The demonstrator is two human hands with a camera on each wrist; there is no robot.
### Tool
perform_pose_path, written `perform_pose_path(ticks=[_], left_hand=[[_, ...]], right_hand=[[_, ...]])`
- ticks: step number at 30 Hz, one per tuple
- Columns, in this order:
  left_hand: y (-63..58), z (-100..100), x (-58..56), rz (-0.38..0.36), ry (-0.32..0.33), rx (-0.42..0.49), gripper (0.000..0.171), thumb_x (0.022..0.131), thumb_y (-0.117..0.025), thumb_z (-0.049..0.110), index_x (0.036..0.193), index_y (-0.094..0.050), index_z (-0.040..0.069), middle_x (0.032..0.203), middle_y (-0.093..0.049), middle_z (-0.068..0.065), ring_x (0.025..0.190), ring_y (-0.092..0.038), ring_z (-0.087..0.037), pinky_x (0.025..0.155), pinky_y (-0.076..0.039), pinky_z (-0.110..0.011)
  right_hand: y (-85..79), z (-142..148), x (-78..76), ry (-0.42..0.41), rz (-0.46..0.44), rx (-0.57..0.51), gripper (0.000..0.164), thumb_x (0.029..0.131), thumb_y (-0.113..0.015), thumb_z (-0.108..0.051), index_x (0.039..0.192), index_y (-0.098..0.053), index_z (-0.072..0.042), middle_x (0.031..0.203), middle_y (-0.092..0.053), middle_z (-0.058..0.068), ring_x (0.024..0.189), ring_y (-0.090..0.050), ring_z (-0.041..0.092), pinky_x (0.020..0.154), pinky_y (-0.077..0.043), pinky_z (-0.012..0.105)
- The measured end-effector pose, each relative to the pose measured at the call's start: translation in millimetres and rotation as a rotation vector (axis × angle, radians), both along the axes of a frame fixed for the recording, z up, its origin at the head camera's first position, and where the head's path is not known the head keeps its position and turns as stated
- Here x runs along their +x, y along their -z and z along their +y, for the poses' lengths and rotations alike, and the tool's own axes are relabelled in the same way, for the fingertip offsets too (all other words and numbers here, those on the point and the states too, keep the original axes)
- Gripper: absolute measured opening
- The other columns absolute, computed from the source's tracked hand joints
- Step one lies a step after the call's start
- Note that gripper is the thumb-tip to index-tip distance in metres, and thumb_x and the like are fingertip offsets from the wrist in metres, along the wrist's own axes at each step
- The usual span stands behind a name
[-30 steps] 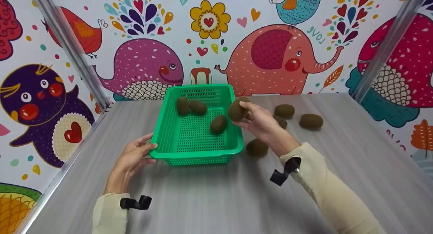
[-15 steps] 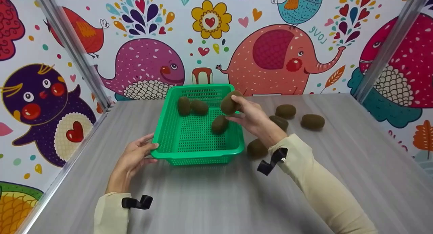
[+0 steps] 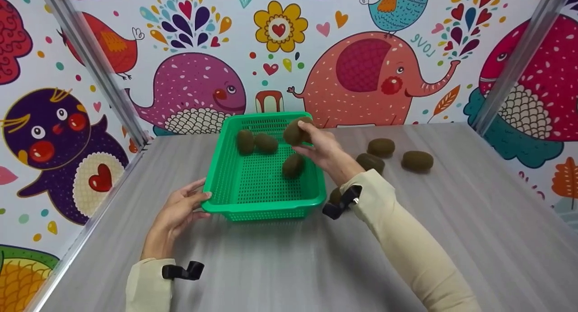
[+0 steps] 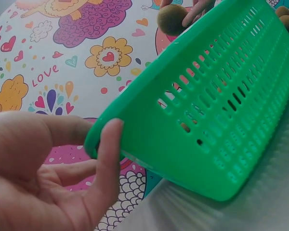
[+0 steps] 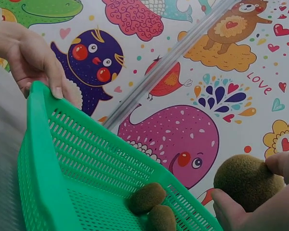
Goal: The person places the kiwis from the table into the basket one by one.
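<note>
A green plastic basket with slotted walls stands on the table. My left hand pinches its near left corner; in the left wrist view the thumb lies on the rim's outer side. Over the basket's far right part, my right hand grips a brown fuzzy kiwi between thumb and fingers. The right wrist view shows that kiwi above the basket wall. Inside the basket, two kiwis lie side by side at the far left, one of them, and another kiwi lies near the right wall.
Right of the basket, more kiwis lie on the grey table: one kiwi at the back, one farther right, one beside my right wrist. Another kiwi is partly hidden behind the right wrist's black bracket. Patterned walls enclose the table.
My right hand has carried the kiwi leftward from the basket's right rim to over its inside. The left hand and the basket have stayed in place.
</note>
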State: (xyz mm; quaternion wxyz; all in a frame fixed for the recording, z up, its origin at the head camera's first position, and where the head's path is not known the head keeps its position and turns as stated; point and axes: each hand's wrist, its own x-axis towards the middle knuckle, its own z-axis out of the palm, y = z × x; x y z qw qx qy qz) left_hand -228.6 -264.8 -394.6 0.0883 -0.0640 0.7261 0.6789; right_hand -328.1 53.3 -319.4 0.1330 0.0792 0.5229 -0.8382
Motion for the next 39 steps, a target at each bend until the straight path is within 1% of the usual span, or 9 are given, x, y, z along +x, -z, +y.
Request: perform_pose_path(ticks=[6,11,17,20,25,28,32,39], left_hand=[[0.1,-0.8,0.4,0.006,-0.004,0.009,0.064,0.101,-0.057,0.013,0.158,-0.028,0.006,0.129,-0.058,-0.009,0.086,-0.067,-0.006,0.068,-0.059,-0.023],[0.6,-1.0,0.5,0.004,0.006,0.029,0.066,0.101,-0.058,0.013,0.159,-0.025,0.005,0.121,-0.061,-0.004,0.085,-0.068,-0.007,0.067,-0.059,-0.023],[-0.8,-2.5,-0.2,0.006,0.012,0.002,0.068,0.102,-0.056,0.015,0.160,-0.022,0.007,0.118,-0.060,-0.003,0.084,-0.067,-0.005,0.068,-0.059,-0.024],[-0.6,-2.5,0.2,0.005,0.015,0.004,0.068,0.102,-0.056,0.015,0.160,-0.021,0.007,0.117,-0.061,-0.002,0.084,-0.067,-0.005,0.069,-0.059,-0.025],[-0.1,-2.0,0.7,0.000,0.011,0.014,0.067,0.102,-0.057,0.014,0.159,-0.023,0.006,0.116,-0.062,-0.002,0.085,-0.068,-0.005,0.068,-0.059,-0.024],[-0.3,-2.6,0.2,-0.002,0.007,0.011,0.067,0.102,-0.056,0.013,0.159,-0.024,0.007,0.116,-0.062,-0.002,0.085,-0.068,-0.006,0.070,-0.059,-0.025],[-0.6,-2.3,-0.4,0.003,0.006,0.008,0.066,0.101,-0.057,0.014,0.159,-0.025,0.007,0.115,-0.063,-0.003,0.085,-0.068,-0.006,0.072,-0.060,-0.026],[-0.4,-1.8,0.3,0.010,0.019,0.037,0.069,0.101,-0.058,0.013,0.159,-0.023,0.004,0.113,-0.064,-0.002,0.085,-0.068,-0.006,0.070,-0.060,-0.027]], right_hand=[[3.6,-11.6,-8.7,0.026,-0.004,-0.053,0.039,0.101,-0.060,-0.022,0.134,-0.052,-0.004,0.134,-0.049,0.014,0.132,-0.049,0.032,0.109,-0.048,0.046],[10.1,-15.8,-13.7,0.037,-0.035,-0.055,0.045,0.100,-0.062,-0.021,0.139,-0.047,-0.004,0.139,-0.048,0.016,0.134,-0.049,0.033,0.109,-0.049,0.045],[13.6,-21.0,-22.4,0.044,-0.051,-0.055,0.053,0.099,-0.064,-0.022,0.144,-0.042,-0.005,0.145,-0.044,0.015,0.137,-0.048,0.033,0.109,-0.048,0.045],[16.8,-22.2,-25.7,0.065,-0.067,-0.065,0.053,0.099,-0.064,-0.021,0.144,-0.041,-0.006,0.145,-0.044,0.015,0.137,-0.047,0.032,0.110,-0.048,0.046],[24.8,-20.6,-28.8,0.100,-0.082,-0.093,0.058,0.098,-0.064,-0.018,0.147,-0.038,-0.004,0.148,-0.041,0.016,0.139,-0.045,0.032,0.111,-0.046,0.047],[26.5,-20.8,-30.7,0.111,-0.082,-0.095,0.061,0.098,-0.064,-0.017,0.150,-0.034,-0.005,0.150,-0.039,0.015,0.141,-0.043,0.032,0.111,-0.046,0.046],[28.0,-25.1,-32.6,0.106,-0.080,-0.093,0.059,0.099,-0.063,-0.018,0.149,-0.035,-0.006,0.150,-0.039,0.015,0.141,-0.043,0.032,0.111,-0.046,0.045],[34.7,-32.9,-34.1,0.088,-0.113,-0.105,0.054,0.100,-0.061,-0.019,0.147,-0.038,-0.007,0.150,-0.040,0.014,0.141,-0.043,0.029,0.111,-0.046,0.047]])
